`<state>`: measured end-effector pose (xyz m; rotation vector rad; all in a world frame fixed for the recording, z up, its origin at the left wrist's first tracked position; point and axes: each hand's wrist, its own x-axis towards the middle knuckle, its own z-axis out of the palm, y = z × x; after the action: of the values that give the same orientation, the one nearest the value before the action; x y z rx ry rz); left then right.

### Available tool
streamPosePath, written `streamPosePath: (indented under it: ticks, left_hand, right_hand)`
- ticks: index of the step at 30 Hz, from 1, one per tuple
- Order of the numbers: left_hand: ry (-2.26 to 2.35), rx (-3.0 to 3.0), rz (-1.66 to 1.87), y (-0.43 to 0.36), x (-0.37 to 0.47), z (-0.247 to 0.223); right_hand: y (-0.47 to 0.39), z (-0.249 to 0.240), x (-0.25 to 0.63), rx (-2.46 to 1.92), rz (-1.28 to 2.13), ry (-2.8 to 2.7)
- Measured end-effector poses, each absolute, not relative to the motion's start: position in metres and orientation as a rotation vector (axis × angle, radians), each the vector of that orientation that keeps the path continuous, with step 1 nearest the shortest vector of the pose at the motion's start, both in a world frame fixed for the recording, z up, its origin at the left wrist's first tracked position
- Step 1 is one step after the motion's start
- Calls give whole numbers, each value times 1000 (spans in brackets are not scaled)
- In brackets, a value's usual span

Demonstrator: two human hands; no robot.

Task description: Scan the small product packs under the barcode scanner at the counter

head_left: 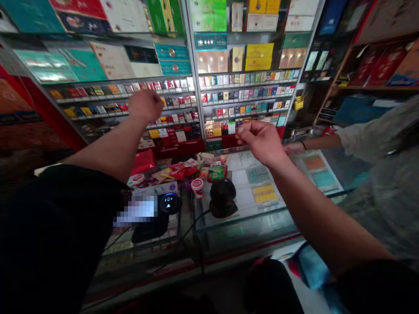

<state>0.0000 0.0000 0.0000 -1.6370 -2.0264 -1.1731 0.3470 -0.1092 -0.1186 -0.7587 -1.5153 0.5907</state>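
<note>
My left hand (145, 106) is raised with its fingers curled closed, in front of shelf rows of small cigarette packs (183, 102). Whatever its fingers may hold is hidden. Over the back of the glass counter (238, 213), my right hand (262, 140) has its thumb and fingers pressed together in a pinch. I cannot make out anything between them. Below the hands, a black scanner-like device (223, 198) stands on the glass. Beside it are a small round tub (197, 187) and a heap of colourful snack packets (183, 170).
A payment terminal (168, 203) with a lit round display sits at the left. Tall shelves hold cigarette cartons (258, 56). At the right, another person's hand (294, 148) rests at the counter, with a light sleeve (366, 131). A cable (196, 222) runs over the counter's front.
</note>
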Motion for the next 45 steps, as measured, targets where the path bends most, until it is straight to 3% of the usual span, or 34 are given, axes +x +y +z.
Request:
streamPosePath:
  ticks: [4, 8, 13, 23, 28, 38, 45]
  left_hand:
    - [-1734, -1867, -1163, -26, 26, -13]
    - [-1315, -2733, -358, -86, 59, -115]
    - [-1447, -2676, -70, -125, 77, -222]
    - [-1567, -2674, 33, -106, 56, -236]
    - [-1611, -2683, -340, -105, 37, -221]
    - [-1972, -2694, -1661, -113, 53, -174]
    - [-2002, -2835, -2089, -111, 86, -167]
  right_hand:
    - [-139, -132, 352, -764, 567, -1432]
    - [-193, -189, 361, -898, 555, -1329]
    - [-241, -260, 367, -1113, 665, -1257]
    - [-246, -281, 384, -1231, 685, -1252]
    - [-228, -271, 381, -1208, 725, -1244]
    - [-173, -225, 346, -1102, 596, -1391]
    - [-146, -217, 329, -1012, 719, -1412]
